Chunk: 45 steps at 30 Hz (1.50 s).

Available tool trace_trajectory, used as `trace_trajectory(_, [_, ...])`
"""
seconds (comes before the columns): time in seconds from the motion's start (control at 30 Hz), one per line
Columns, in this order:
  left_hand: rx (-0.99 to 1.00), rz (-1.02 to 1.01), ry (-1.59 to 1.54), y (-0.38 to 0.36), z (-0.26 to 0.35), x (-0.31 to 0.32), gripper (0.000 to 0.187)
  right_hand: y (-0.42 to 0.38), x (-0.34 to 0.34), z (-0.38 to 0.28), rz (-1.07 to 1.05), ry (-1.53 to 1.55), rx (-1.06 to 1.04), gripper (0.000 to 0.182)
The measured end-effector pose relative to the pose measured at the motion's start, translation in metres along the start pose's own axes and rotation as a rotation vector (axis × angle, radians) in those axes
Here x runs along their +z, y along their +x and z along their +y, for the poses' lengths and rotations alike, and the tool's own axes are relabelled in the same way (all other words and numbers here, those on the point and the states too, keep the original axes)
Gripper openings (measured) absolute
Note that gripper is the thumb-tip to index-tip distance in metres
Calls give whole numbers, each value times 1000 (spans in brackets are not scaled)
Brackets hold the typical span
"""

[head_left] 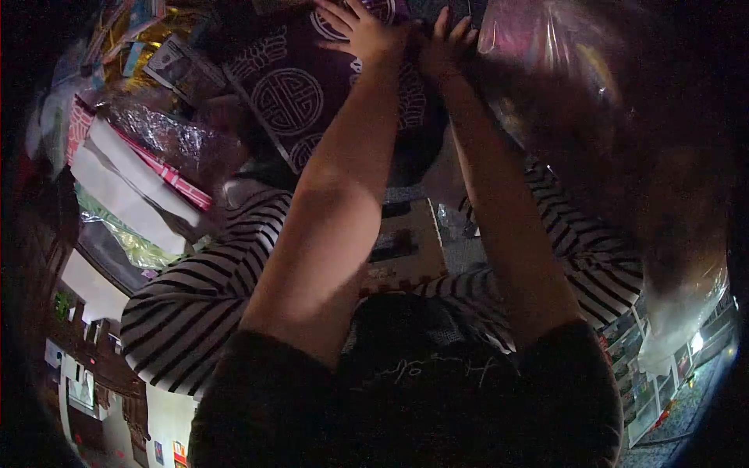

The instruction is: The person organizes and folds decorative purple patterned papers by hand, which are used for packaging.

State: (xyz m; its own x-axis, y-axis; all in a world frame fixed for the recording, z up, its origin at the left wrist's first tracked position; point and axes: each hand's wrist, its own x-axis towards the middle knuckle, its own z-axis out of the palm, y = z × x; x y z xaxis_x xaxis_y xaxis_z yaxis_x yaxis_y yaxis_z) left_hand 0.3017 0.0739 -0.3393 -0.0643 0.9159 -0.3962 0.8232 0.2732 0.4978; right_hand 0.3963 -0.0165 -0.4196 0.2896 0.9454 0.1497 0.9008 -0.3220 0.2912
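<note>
A dark purple sheet [343, 109] printed with silver round emblems lies in front of me, at the top of the view. My left hand [367, 35] rests on its upper part, palm down with the fingers spread. Close beside it, my right hand [451, 45] is at the sheet's right side, its fingers stretched out and apart in the dim light. Neither hand is closed around anything. Both forearms cross over the lower part of the sheet and hide some of it.
To the left lie clear plastic wrapping [168, 129], a white folded piece [129, 175] with pink edging, and gold-coloured packets [148, 35]. Shiny plastic bags [546, 39] stand at the upper right. My striped-trouser legs [203, 288] are folded on both sides.
</note>
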Motion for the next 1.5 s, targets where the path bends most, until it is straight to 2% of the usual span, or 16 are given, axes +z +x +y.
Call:
trace_trajectory(0.17, [-47,-59,71,8,-12,12,125,2,-36,5,-87,-102,57,65])
trace_trajectory(0.23, [-28,4,102,10,-11,11,125,-13,-15,12,-265,614,100,70])
trace_trajectory(0.37, [-58,-106,68,3,-1,-4,123,-35,-51,25,-241,623,-1,70])
trace_trajectory(0.43, [-51,-95,41,8,-9,14,123,-39,-76,29,-640,356,14,73])
trace_trajectory(0.53, [40,323,150,21,-24,49,123,-72,-70,42,-412,410,-96,78])
trace_trajectory(0.63, [-37,-11,-10,3,0,-4,119,-72,-97,38,-840,-3,-168,78])
trace_trajectory(0.7, [-116,-271,-33,-3,18,-40,112,-89,-92,37,-776,-12,-122,77])
trace_trajectory(0.83, [-5,-30,-54,12,-11,11,123,-74,-113,25,-826,-196,-167,75])
trace_trajectory(0.93, [-47,-359,-86,3,1,-39,122,-52,-137,29,-1032,439,233,69])
trace_trajectory(0.97, [23,-128,-218,6,-17,-18,86,-59,-133,25,-1023,448,227,69])
trace_trajectory(1.03, [290,-147,-364,25,-62,-9,103,-79,-112,14,-599,305,245,55])
trace_trajectory(1.1, [445,-399,-1088,11,-66,-50,103,-40,-133,15,-782,471,457,49])
trace_trajectory(1.17, [150,-512,-963,-20,-82,-104,76,-36,-141,15,-1007,635,672,43])
trace_trajectory(1.23, [227,-517,-393,-46,-108,-145,53,-34,-136,18,-972,474,325,41])
trace_trajectory(1.3, [-102,-564,-445,-71,-122,-173,48,-36,-131,14,-916,520,307,40])
trace_trajectory(1.5, [346,-453,337,-78,-88,-217,59,-27,-197,30,-878,605,217,38])
